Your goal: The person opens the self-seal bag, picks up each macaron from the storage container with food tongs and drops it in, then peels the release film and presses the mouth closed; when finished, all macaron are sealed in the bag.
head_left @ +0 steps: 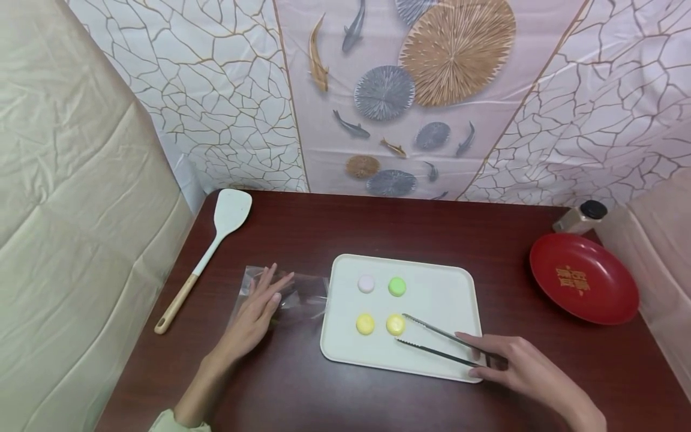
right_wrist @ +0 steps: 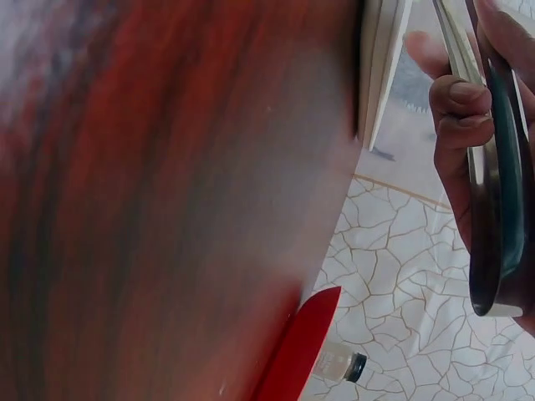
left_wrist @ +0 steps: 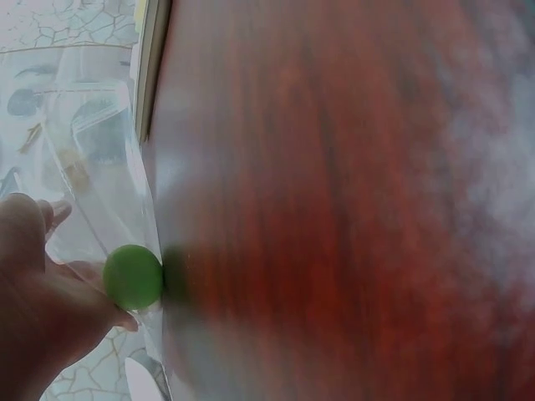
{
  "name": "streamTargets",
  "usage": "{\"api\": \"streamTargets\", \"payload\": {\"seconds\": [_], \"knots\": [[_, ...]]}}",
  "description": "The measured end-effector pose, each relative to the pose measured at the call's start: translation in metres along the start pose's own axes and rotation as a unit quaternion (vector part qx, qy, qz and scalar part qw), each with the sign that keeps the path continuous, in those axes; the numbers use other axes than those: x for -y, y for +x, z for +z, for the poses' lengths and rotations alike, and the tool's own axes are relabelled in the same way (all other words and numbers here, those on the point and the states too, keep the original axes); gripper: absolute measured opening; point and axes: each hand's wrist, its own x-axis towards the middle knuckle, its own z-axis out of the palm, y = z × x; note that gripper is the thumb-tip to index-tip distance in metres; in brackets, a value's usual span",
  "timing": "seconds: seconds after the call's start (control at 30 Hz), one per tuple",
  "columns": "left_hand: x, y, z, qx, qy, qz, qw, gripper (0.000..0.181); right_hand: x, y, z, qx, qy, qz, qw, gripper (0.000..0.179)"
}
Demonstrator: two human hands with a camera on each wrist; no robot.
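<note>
My right hand (head_left: 518, 363) grips a pair of metal tongs (head_left: 445, 355) over the white tray (head_left: 432, 276). The tongs' jaws are spread, their tips close to either side of a yellow macaron (head_left: 396, 324). Another yellow macaron (head_left: 365, 324), a green macaron (head_left: 397, 286) and a pale lilac macaron (head_left: 366, 283) lie on the same tray. Left of it, my left hand (head_left: 251, 321) rests with extended fingers on a clear plastic bag (head_left: 308, 294). By that hand's heel, the left wrist view shows a round green macaron (left_wrist: 133, 276), mostly hidden from the head view.
A white spatula (head_left: 216, 240) with a wooden handle lies at the left. On the right stands a red plate (head_left: 585, 279) with gold characters, and behind it a glass jar (head_left: 577, 221) with a black lid. Patterned cloth (head_left: 243, 108) hangs along the table's back edge.
</note>
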Motion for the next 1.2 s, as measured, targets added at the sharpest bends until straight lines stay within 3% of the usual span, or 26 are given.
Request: {"api": "streamTargets", "payload": {"seconds": [0.07,0.1,0.3,0.33,0.57,0.73,0.97,1.13,1.2], "knots": [[-0.006,0.001,-0.002,0.006,0.006,-0.012,0.9999,0.044,0.000,0.001,0.002,0.002,-0.002,0.000,1.0000,0.057],[0.000,0.001,0.000,0.009,0.009,-0.017,0.9998,0.046,-0.001,0.002,0.003,0.000,-0.006,-0.003,1.0000,0.056],[0.017,-0.001,0.004,-0.002,-0.005,0.011,0.9999,0.046,0.003,0.007,0.005,0.006,-0.031,0.005,0.9995,0.056],[0.012,-0.001,0.003,-0.006,-0.009,0.017,0.9998,0.046,0.004,0.007,0.005,0.010,-0.036,0.011,0.9992,0.055],[0.025,-0.003,0.007,-0.004,-0.011,0.021,0.9997,0.047,0.007,0.010,0.003,0.024,-0.055,0.025,0.9979,0.051],[0.016,-0.002,0.005,-0.014,-0.015,0.028,0.9994,0.045,0.010,0.013,0.002,0.008,-0.050,0.018,0.9985,0.052],[0.005,-0.001,0.001,-0.004,-0.011,0.021,0.9997,0.045,0.020,0.024,0.002,-0.035,-0.041,-0.010,0.9985,0.050],[0.020,-0.003,0.006,0.006,-0.007,0.005,0.9999,0.046,0.037,0.043,0.010,-0.067,-0.032,-0.048,0.9961,0.049],[0.025,-0.004,0.008,0.004,-0.006,0.008,0.9999,0.047,0.045,0.051,0.013,-0.060,-0.026,-0.054,0.9964,0.048]]}}
